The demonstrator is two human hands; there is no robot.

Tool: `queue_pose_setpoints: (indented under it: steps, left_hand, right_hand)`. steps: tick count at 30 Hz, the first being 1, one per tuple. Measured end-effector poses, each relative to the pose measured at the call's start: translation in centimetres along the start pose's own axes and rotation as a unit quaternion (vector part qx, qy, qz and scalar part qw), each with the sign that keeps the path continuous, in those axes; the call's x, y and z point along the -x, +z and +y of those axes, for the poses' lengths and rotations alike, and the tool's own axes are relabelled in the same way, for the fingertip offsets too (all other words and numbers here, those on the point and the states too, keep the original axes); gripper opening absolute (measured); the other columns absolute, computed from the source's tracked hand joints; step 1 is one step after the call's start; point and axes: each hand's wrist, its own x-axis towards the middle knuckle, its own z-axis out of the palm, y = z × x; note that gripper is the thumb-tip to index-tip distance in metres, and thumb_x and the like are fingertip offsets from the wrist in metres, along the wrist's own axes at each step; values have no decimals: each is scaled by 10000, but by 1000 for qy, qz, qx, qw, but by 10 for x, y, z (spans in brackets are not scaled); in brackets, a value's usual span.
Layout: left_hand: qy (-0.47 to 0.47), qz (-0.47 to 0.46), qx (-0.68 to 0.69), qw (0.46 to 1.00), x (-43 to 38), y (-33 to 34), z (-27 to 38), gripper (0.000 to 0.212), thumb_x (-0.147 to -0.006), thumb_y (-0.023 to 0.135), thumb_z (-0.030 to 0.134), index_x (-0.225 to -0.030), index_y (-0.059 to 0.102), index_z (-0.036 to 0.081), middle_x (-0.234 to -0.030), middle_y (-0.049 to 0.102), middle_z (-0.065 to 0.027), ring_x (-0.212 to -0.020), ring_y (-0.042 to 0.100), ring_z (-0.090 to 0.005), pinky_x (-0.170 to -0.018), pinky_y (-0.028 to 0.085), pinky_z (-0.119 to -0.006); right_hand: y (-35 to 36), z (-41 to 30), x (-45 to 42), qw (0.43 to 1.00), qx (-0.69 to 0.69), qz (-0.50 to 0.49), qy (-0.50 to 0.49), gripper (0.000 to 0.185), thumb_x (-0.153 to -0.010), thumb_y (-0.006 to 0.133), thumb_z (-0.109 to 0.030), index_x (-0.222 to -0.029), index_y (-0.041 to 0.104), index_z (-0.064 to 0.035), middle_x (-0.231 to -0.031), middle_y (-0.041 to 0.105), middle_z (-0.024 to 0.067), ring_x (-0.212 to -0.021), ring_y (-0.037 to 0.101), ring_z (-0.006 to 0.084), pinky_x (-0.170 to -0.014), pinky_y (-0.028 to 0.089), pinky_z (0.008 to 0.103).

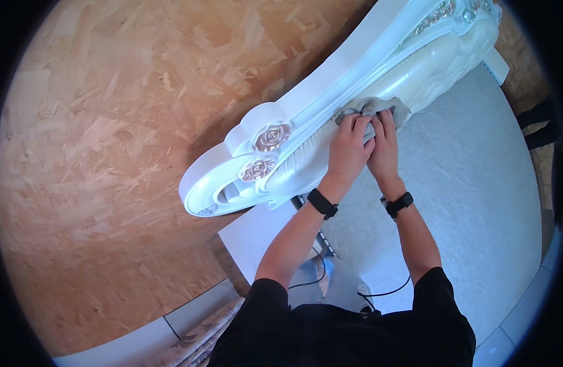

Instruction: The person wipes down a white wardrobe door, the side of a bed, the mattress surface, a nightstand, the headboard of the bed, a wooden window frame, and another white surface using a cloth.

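Observation:
A crumpled grey cloth (377, 106) lies against the cream padded panel (419, 75) of a glossy white carved headboard (327, 80). My left hand (350, 149) and my right hand (383, 147) are side by side on the cloth, fingers bent into its folds and thumbs close together. Some fingertips are hidden in the fabric. Below the panel spreads a mattress (451, 183) with a pale, slightly wrinkled surface. Two metallic-pink carved roses (273, 137) decorate the near end of the headboard. Each of my wrists wears a black band.
A white bedside cabinet (258, 236) stands at the mattress's left side. Behind the headboard rises an oriented strand board wall (107, 151). Patterned fabric (203, 337) hangs at lower left. A black cable (391, 292) runs by my waist. Dark shapes, unclear, stand at far right.

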Motion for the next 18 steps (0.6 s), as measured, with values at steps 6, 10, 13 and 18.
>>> queue_pose_setpoints:
  steps: [6, 10, 13, 18]
  left_hand:
    - [-9, -48, -87, 995, 27, -1, -6, 370, -653, 641, 72, -1004, 533, 108, -958, 511, -50, -876, 542, -248, -655, 472, -341]
    - [0, -101, -196, 975, 69, -20, -24, 386, -630, 650, 82, -997, 542, 131, -928, 508, -29, -839, 553, -218, -607, 480, -329]
    - [-35, -125, -218, 967, 101, -41, -35, 376, -654, 644, 86, -1014, 545, 132, -940, 519, -29, -830, 558, -230, -616, 479, -333]
    - [-139, -131, -195, 962, 138, -63, -39, 343, -707, 636, 85, -1038, 547, 102, -983, 533, -74, -865, 555, -266, -676, 472, -333]
  right_hand:
    - [27, -11, 45, 986, -107, -15, 129, 420, -727, 560, -38, -1123, 435, 22, -1245, 326, 270, -1137, 353, 427, -921, 345, 417]
    - [64, -35, 101, 964, -189, -20, 185, 440, -709, 572, -59, -1104, 392, 13, -1156, 343, 280, -1085, 354, 444, -888, 352, 432]
    - [74, -59, 121, 948, -247, -31, 200, 428, -676, 594, -50, -1057, 407, 0, -1114, 363, 249, -1049, 380, 434, -854, 382, 424]
    - [71, -83, 147, 919, -304, -116, 221, 505, -604, 640, 3, -1063, 435, -46, -1159, 365, 196, -1063, 403, 398, -864, 400, 403]
